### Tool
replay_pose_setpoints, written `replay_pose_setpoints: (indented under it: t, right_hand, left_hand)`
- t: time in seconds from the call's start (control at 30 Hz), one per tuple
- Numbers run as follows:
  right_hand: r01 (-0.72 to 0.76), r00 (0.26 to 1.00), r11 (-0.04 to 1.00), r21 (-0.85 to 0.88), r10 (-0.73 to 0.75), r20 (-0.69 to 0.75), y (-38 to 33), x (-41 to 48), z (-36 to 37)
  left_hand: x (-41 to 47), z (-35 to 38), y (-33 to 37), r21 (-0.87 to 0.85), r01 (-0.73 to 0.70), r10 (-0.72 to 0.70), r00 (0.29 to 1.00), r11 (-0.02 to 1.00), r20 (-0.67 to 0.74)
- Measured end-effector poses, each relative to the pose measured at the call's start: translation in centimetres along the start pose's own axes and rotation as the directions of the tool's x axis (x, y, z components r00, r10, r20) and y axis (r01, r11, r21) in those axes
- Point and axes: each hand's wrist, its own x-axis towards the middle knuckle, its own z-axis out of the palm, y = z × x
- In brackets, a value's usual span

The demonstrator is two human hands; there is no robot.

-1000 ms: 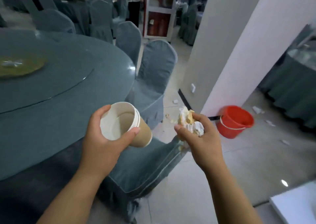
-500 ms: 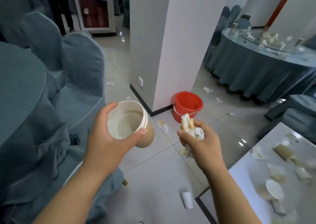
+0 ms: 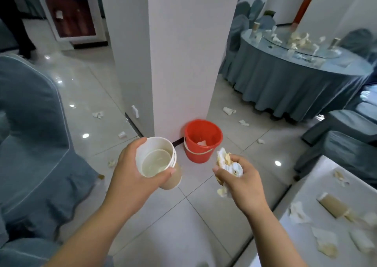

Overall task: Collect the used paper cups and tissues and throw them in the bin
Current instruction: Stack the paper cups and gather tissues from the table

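Two half-seconds of turning have swung the whole view. The big round table that filled the left is gone from frame, and the white pillar now stands dead ahead, w/ a covered chair at left and a white side table at lower right carrying more cups & tissues. The red bin, earlier off to the right & farther out, now sits near centre at the pillar's foot, just beyond both hands, w/ a white scrap already inside. Grips haven't changed: the left hand has fingers & thumb wrapped round the nested paper cups, mouth tipped toward the camera, and the right hand is fisted on the crumpled tissues. Neither load is over the bin's mouth yet. Likely the carry is nearly done and the drop comes next. Floor litter & the far round table suggest plenty more trips.
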Motion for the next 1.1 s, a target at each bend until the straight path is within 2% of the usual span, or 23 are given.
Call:
replay_pose_setpoints:
  t: [0.1,0.33,0.53,0.7,0.83,1.1]
  right_hand:
    - [-0.037,0.999,0.999,-0.024,0.036,-0.040,1.1,4.1,-1.6]
    - [-0.032,0.999,0.991,-0.128,0.030,-0.018,2.7,16.5,-3.4]
    - [-0.063,0.995,0.982,-0.177,0.075,0.060,5.5,33.0,-4.0]
    - [-0.073,0.983,0.951,-0.302,0.120,0.140,6.2,44.0,-4.7]
    - [-0.135,0.965,0.907,-0.399,0.212,0.156,7.9,49.6,-4.4]
    - [-0.309,0.903,0.815,-0.491,0.413,0.116,13.7,59.2,-1.2]
  left_hand:
    - [3.7,3.4,-0.1,0.025,0.010,-0.011,1.000,1.000,0.018]
    - [12.6,11.8,-3.0,0.092,0.092,-0.100,0.991,0.992,0.088]
    - [25.2,20.6,-5.4,0.172,0.172,-0.178,0.984,0.970,0.019]
    - [34.0,27.4,-7.8,0.239,0.278,-0.298,0.953,0.930,0.049]
    - [38.0,31.0,-9.0,0.305,0.327,-0.357,0.933,0.894,0.047]
    - [45.9,36.9,-15.0,0.325,0.472,-0.531,0.839,0.819,0.120]
